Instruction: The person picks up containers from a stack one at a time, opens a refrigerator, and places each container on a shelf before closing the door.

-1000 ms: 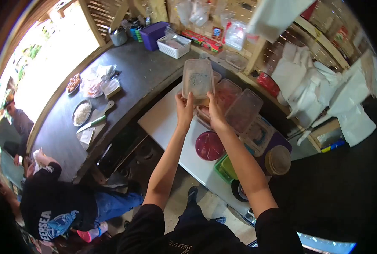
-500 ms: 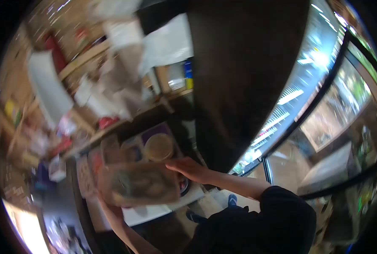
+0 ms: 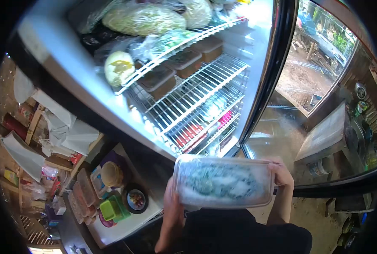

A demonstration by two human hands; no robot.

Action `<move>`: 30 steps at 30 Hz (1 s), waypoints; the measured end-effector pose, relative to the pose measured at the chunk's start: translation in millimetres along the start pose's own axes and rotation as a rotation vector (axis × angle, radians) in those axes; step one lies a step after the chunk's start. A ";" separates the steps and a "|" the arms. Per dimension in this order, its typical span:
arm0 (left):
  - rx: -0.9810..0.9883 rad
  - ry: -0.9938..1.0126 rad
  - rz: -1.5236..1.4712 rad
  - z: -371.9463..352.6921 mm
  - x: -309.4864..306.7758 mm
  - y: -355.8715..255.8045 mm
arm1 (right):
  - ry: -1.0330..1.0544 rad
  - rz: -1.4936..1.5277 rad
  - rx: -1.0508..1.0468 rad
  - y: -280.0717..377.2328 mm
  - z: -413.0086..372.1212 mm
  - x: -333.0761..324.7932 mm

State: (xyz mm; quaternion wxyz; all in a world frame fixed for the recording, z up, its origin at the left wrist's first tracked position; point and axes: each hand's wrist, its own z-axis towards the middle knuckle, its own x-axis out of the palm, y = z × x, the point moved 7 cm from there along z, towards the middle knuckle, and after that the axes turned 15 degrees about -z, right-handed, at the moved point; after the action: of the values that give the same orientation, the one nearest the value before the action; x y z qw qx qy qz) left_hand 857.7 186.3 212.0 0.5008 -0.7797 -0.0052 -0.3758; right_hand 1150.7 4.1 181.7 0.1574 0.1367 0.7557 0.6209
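Note:
Between my two hands is a clear plastic food container (image 3: 222, 182) with a lid, its contents pale and greenish through the cloudy plastic. My left hand (image 3: 172, 201) grips its left end. The right end is held by my right hand (image 3: 281, 172), fingers at the corner. Just beyond the container stands an open, lit refrigerator (image 3: 256, 55). On one of its wire shelves (image 3: 197, 93), several lidded brown containers (image 3: 158, 82) sit towards the back. Bagged vegetables (image 3: 144, 21) fill the shelf above.
The glass door (image 3: 277, 139) stands open on the right. A white-topped table (image 3: 125, 230) at lower left carries stacked containers (image 3: 82, 190), a green box (image 3: 110, 209), a round tub (image 3: 111, 173) and a dark bowl (image 3: 135, 199). Red packets (image 3: 188, 135) lie on a lower shelf.
My view has swung right, from the table to the refrigerator's inside. Both hands have carried the container from over the table to in front of the shelves.

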 end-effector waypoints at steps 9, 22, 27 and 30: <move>0.465 0.332 0.343 121.7 174.8 -22.0 | -0.525 0.421 -0.338 79.1 95.7 -58.0; 0.695 0.149 0.684 267.9 266.4 -31.5 | -0.621 0.163 -0.514 193.8 307.7 -85.1; 0.746 0.020 0.757 312.3 272.8 -47.4 | -0.728 -0.050 -0.549 213.2 342.5 -88.2; 0.667 -0.006 0.900 339.0 268.2 -43.9 | -0.684 -0.151 -0.524 210.9 363.6 -92.1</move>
State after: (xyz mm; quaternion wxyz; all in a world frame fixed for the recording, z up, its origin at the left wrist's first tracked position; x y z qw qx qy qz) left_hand 1230.1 375.5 331.5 0.8312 -0.5056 0.2080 -0.1009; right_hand 1385.3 333.0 329.8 0.4730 0.2345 0.4847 0.6974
